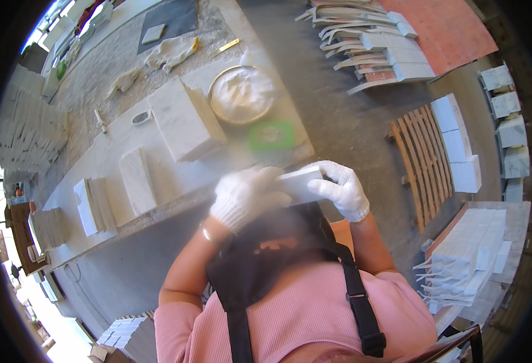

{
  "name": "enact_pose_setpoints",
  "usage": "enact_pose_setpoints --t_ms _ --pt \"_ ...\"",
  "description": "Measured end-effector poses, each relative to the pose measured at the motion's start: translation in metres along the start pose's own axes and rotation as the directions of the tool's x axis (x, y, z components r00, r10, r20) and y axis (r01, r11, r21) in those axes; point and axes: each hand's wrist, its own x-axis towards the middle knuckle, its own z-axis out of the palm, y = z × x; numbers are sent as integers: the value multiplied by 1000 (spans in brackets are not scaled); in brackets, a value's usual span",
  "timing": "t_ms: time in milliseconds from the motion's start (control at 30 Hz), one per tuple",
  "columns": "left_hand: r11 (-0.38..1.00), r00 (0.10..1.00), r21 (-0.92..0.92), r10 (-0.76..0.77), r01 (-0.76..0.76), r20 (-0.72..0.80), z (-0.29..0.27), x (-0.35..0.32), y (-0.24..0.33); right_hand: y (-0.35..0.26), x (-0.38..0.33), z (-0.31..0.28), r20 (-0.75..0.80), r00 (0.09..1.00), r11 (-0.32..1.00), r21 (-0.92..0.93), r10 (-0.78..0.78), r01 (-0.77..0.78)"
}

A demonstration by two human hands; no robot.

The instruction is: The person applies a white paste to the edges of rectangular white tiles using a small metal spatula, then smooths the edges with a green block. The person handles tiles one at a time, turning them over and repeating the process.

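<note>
Both my hands wear white knitted gloves. My right hand (341, 189) is closed on the right end of a white stone tile (302, 183), with the thumb on the near side. My left hand (246, 196) lies closed over the tile's left end, and its slightly blurred fingers hide that part. The tile is held in front of my dark apron, at the near edge of the worktable (111, 142). Just beyond it on the table are a green rectangular block (272, 135) and a round gold-rimmed pan (242, 95) with white powder in it. A haze blurs the area around them.
On the table stand a big stack of marble tiles (184, 121) and smaller stacks (137, 181) (93, 206). Crumpled cloths (172, 53) lie farther back. To the right are a wooden pallet (422, 163), strapped tile bundles (469, 248) and more tiles (393, 54).
</note>
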Motion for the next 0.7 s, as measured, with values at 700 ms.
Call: enact_pose_setpoints --t_ms 700 --pt "945 974 -235 -224 228 47 7 -15 5 2 8 -17 -394 887 969 -143 -241 199"
